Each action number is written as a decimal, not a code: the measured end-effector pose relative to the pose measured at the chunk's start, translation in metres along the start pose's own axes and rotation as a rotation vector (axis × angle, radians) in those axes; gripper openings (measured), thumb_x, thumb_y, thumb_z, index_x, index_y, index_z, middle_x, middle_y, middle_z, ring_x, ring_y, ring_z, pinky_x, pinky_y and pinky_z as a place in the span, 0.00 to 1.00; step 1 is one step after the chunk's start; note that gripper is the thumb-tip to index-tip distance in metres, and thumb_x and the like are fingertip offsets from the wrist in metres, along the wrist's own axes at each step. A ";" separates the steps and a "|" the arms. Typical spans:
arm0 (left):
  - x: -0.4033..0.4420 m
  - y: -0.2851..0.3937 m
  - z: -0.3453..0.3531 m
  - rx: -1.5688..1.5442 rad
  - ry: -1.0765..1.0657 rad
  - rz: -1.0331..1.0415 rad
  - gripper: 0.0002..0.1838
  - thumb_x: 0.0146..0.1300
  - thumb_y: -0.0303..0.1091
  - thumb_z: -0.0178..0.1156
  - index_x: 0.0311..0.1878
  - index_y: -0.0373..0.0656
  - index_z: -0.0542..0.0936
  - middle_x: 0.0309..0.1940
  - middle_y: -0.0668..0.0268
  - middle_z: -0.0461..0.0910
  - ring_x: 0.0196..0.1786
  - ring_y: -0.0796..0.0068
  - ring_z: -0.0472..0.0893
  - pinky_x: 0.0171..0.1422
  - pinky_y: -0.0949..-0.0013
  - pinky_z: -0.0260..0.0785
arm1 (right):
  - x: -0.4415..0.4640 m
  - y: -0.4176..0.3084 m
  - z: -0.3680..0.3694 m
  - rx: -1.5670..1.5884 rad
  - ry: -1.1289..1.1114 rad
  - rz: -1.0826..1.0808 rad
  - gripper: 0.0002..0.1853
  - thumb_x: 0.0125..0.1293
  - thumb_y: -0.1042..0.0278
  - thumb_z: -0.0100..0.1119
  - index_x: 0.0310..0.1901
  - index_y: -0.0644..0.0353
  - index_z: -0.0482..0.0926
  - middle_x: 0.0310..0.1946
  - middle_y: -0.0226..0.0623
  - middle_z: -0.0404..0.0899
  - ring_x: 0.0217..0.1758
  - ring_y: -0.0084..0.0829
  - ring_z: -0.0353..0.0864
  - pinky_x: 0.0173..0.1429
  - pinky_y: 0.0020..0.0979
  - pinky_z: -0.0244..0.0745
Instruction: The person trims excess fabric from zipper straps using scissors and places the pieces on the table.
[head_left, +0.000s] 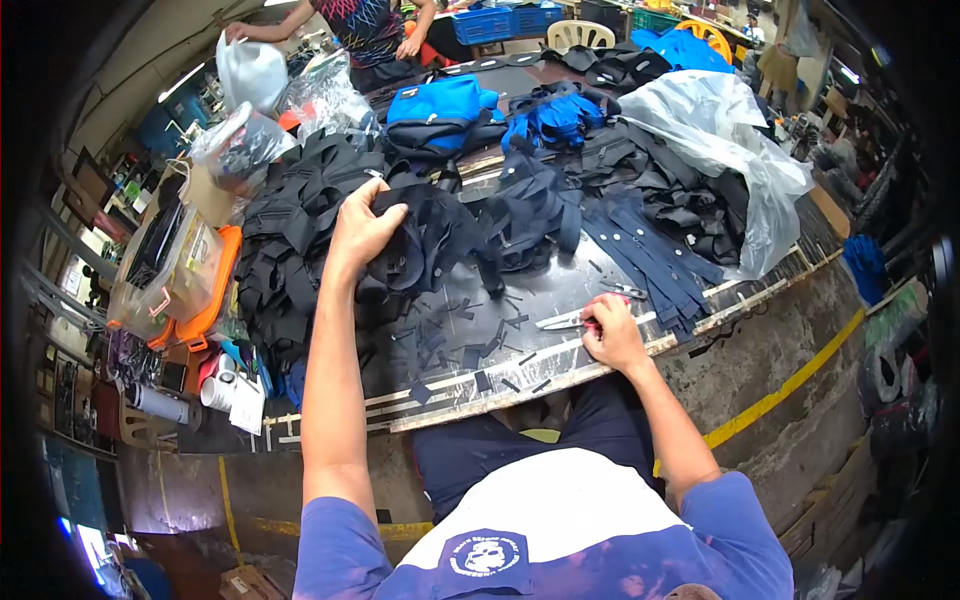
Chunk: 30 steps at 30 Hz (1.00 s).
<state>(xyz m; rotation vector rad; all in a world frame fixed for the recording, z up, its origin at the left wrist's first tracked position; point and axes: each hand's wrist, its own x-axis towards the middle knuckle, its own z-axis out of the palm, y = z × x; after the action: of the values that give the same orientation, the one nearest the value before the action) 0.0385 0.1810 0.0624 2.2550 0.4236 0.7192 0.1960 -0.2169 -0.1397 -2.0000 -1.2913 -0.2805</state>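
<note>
My left hand [364,228] is closed on a piece of black fabric at the edge of a large heap of black fabric pieces [290,235]; some of its fingertips are hidden. In my right hand [612,335] is a pair of scissors [562,322], resting low over the table's front edge with the blades pointing left. Just beyond that hand lies a small metal tool [625,290], perhaps thread snips. Dark zippers or straps [645,255] are laid in a bundle to its right. Small black offcuts [470,355] are scattered between my hands.
A blue and black bag [435,112] stands at the back of the table [560,285]. Plastic sheeting [715,130] covers more black pieces on the right. A see-through box with an orange lid [165,270] is at left. Across the table stands another person [365,30].
</note>
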 end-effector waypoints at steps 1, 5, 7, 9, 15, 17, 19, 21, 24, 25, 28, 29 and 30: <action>-0.006 0.004 -0.002 -0.004 -0.015 -0.036 0.05 0.65 0.29 0.67 0.40 0.40 0.82 0.29 0.77 0.77 0.34 0.88 0.74 0.38 0.76 0.66 | 0.001 0.003 0.004 0.012 0.029 0.007 0.13 0.50 0.73 0.64 0.41 0.59 0.80 0.43 0.43 0.78 0.50 0.48 0.78 0.59 0.47 0.72; -0.044 -0.017 0.018 -0.251 -0.188 -0.053 0.05 0.68 0.29 0.66 0.43 0.40 0.82 0.32 0.78 0.78 0.36 0.88 0.74 0.40 0.77 0.66 | 0.009 -0.004 0.007 -0.116 0.032 0.016 0.17 0.53 0.70 0.69 0.45 0.60 0.82 0.47 0.43 0.80 0.55 0.48 0.79 0.64 0.46 0.70; -0.064 -0.025 0.025 -0.277 -0.181 -0.092 0.04 0.68 0.29 0.66 0.43 0.41 0.82 0.34 0.78 0.78 0.37 0.88 0.74 0.41 0.77 0.66 | 0.024 -0.025 0.004 -0.082 0.032 0.004 0.20 0.53 0.66 0.71 0.48 0.60 0.82 0.49 0.43 0.80 0.57 0.48 0.78 0.66 0.46 0.69; -0.075 -0.032 0.024 -0.315 -0.169 -0.159 0.04 0.68 0.28 0.66 0.44 0.41 0.83 0.36 0.78 0.78 0.38 0.87 0.74 0.44 0.78 0.67 | 0.048 -0.059 0.012 -0.005 0.049 -0.019 0.25 0.54 0.60 0.76 0.53 0.58 0.82 0.54 0.43 0.81 0.61 0.47 0.78 0.70 0.47 0.67; -0.070 -0.036 0.017 -0.004 0.109 0.037 0.06 0.69 0.30 0.67 0.45 0.40 0.84 0.36 0.74 0.82 0.37 0.85 0.77 0.45 0.76 0.69 | 0.093 -0.088 0.091 0.072 -0.116 -0.181 0.31 0.57 0.51 0.77 0.58 0.60 0.81 0.54 0.43 0.83 0.60 0.43 0.81 0.70 0.45 0.69; -0.065 -0.022 0.008 0.635 0.655 0.381 0.08 0.68 0.32 0.68 0.44 0.37 0.84 0.35 0.69 0.84 0.38 0.84 0.79 0.44 0.74 0.71 | 0.100 -0.083 0.104 0.457 -0.387 0.195 0.24 0.63 0.57 0.74 0.56 0.62 0.82 0.48 0.40 0.85 0.50 0.36 0.85 0.61 0.39 0.75; -0.077 -0.019 0.007 0.401 0.536 0.189 0.09 0.69 0.33 0.68 0.43 0.37 0.84 0.34 0.68 0.85 0.37 0.83 0.79 0.45 0.73 0.72 | 0.099 -0.082 0.110 0.650 -0.520 0.395 0.21 0.66 0.59 0.72 0.55 0.63 0.82 0.45 0.39 0.86 0.45 0.33 0.86 0.56 0.36 0.78; -0.101 -0.015 0.011 -0.072 0.283 -0.185 0.12 0.70 0.36 0.69 0.42 0.36 0.84 0.33 0.66 0.86 0.37 0.82 0.81 0.46 0.72 0.73 | 0.091 -0.084 0.109 0.969 -0.450 0.465 0.15 0.71 0.65 0.68 0.53 0.65 0.82 0.40 0.34 0.86 0.39 0.25 0.85 0.49 0.30 0.79; -0.134 -0.027 0.048 -0.361 0.094 -0.243 0.13 0.72 0.38 0.68 0.41 0.34 0.85 0.31 0.67 0.86 0.37 0.82 0.82 0.47 0.72 0.74 | 0.086 -0.092 0.095 1.138 -0.420 0.514 0.11 0.73 0.69 0.65 0.51 0.66 0.82 0.39 0.31 0.86 0.36 0.21 0.83 0.45 0.26 0.79; -0.137 -0.028 0.059 -0.362 0.089 -0.246 0.13 0.72 0.38 0.68 0.41 0.34 0.85 0.31 0.67 0.86 0.37 0.82 0.82 0.47 0.72 0.74 | 0.082 -0.096 0.087 1.142 -0.444 0.531 0.10 0.74 0.70 0.64 0.51 0.66 0.82 0.40 0.29 0.85 0.37 0.20 0.83 0.46 0.26 0.79; -0.146 -0.025 0.080 -0.265 -0.074 -0.277 0.08 0.73 0.32 0.66 0.46 0.36 0.86 0.37 0.71 0.87 0.40 0.85 0.80 0.46 0.76 0.72 | 0.069 -0.105 0.080 1.156 -0.480 0.552 0.09 0.75 0.70 0.63 0.50 0.65 0.82 0.40 0.28 0.85 0.37 0.19 0.82 0.45 0.25 0.78; -0.145 -0.026 0.079 -0.266 -0.074 -0.278 0.08 0.73 0.32 0.66 0.46 0.36 0.86 0.37 0.71 0.87 0.40 0.85 0.80 0.46 0.76 0.72 | 0.066 -0.108 0.079 1.166 -0.483 0.553 0.09 0.75 0.69 0.63 0.50 0.64 0.82 0.39 0.28 0.84 0.36 0.19 0.81 0.45 0.25 0.78; -0.140 -0.027 0.076 -0.374 -0.171 -0.311 0.07 0.73 0.30 0.66 0.48 0.37 0.86 0.37 0.72 0.86 0.40 0.86 0.79 0.46 0.78 0.71 | 0.064 -0.109 0.078 1.178 -0.485 0.554 0.08 0.75 0.68 0.63 0.49 0.64 0.82 0.38 0.27 0.84 0.36 0.19 0.81 0.44 0.25 0.77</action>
<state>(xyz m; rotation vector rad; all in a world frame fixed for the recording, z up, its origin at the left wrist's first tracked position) -0.0286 0.0900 -0.0536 1.8275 0.4961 0.4012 0.1172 -0.0945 -0.1110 -1.2716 -0.7538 1.0476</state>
